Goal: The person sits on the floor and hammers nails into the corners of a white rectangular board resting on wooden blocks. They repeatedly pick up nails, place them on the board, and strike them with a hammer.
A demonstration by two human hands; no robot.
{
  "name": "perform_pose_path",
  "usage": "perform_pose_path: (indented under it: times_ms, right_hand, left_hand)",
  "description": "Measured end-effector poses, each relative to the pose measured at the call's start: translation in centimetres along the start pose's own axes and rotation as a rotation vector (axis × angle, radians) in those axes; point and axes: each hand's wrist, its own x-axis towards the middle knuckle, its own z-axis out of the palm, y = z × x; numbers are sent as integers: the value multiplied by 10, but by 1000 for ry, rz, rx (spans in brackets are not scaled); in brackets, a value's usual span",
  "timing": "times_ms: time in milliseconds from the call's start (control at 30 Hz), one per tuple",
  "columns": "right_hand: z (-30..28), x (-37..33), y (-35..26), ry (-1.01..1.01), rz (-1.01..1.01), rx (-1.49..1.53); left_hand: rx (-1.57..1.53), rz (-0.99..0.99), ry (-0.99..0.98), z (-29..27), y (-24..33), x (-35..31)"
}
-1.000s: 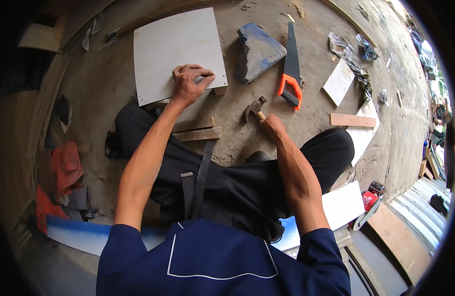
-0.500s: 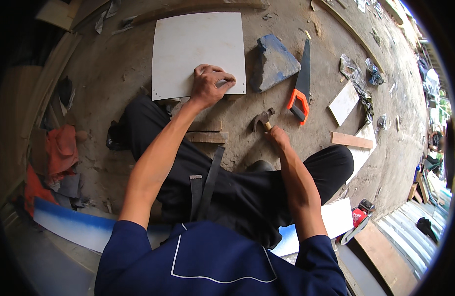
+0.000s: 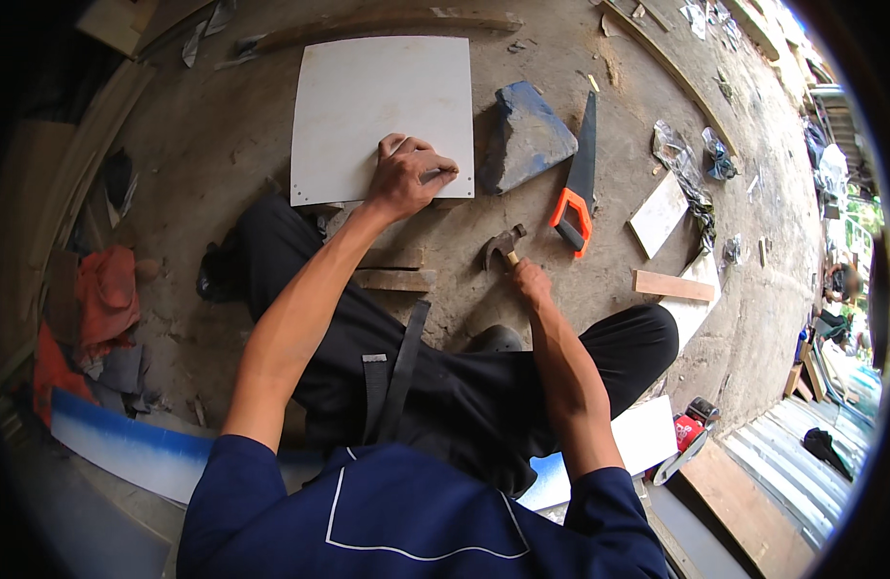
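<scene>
A white rectangular board (image 3: 382, 96) lies ahead of me, with small dark dots at its two near corners. My left hand (image 3: 406, 180) rests on the board's near right part, its fingers curled and pinched. Something small and greyish shows between thumb and forefinger, too small to name. Wood pieces partly show under the board's near edge. My right hand (image 3: 532, 280) is closed around the handle of a claw hammer (image 3: 504, 247), close to its head. The hammer is apart from the board, to its lower right.
Right of the board lie a blue-grey stone block (image 3: 529, 137) and a handsaw (image 3: 573, 198) with an orange handle. Farther right are a white offcut (image 3: 659, 214) and a wooden strip (image 3: 672, 286). Short wood pieces (image 3: 397, 280) lie by my left leg. A red power tool (image 3: 688, 431) sits at lower right.
The whole view has shifted slightly, so the scene sits a little lower and more to the left. The hammer has moved slightly left. My left hand stays on the board.
</scene>
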Motion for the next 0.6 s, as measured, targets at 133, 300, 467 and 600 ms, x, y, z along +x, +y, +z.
perform_pose_path:
  times_ms: [133, 300, 467, 600]
  right_hand:
    - [2, -6, -24, 62, 24, -84]
    - [0, -1, -21, 77, -13, -63]
    - [-14, -18, -39, 82, -111, 19]
    - [-29, -24, -49, 106, -73, 122]
  left_hand:
    - [21, 30, 23, -1, -1, -2]
    - [18, 59, 46, 1, 1, 1]
    - [5, 54, 34, -4, -3, -1]
    - [-2, 55, 30, -6, -3, -2]
